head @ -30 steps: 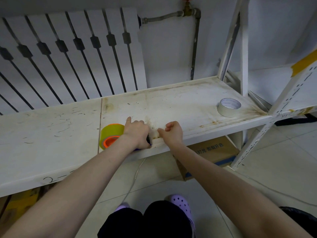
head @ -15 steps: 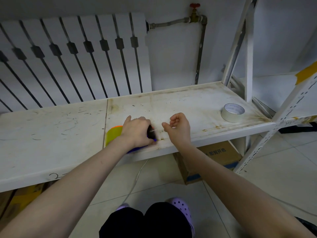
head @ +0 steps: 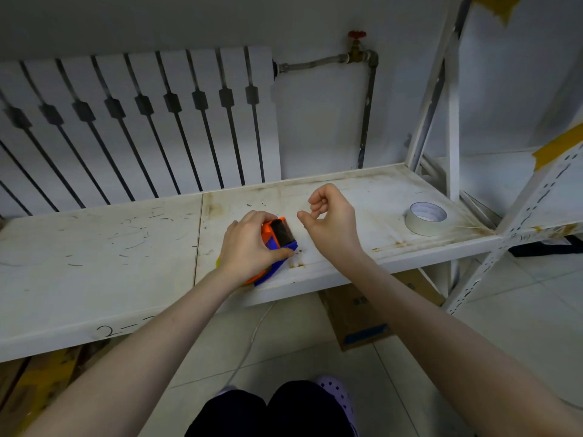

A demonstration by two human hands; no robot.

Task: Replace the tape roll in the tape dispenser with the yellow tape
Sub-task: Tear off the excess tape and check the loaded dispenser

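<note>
1. Two bare hands work over a stained white shelf (head: 347,269) in front of a white radiator (head: 135,121).
2. Left hand (head: 249,247) is wrapped around an orange and blue tape dispenser (head: 277,239) that sits near the shelf's front edge; its thumb presses the blue side, and its fingers cover the top.
3. Only a thin sliver of the yellow tape (head: 218,261) shows by the left wrist, the rest hidden under the hand.
4. Right hand (head: 331,222) hovers just beside the dispenser, fingers loosely curled, thumb and forefinger close together; whether they pinch anything I cannot tell.
5. White tape roll (head: 426,217) lies flat at the shelf's right end, well apart from both hands.
</note>
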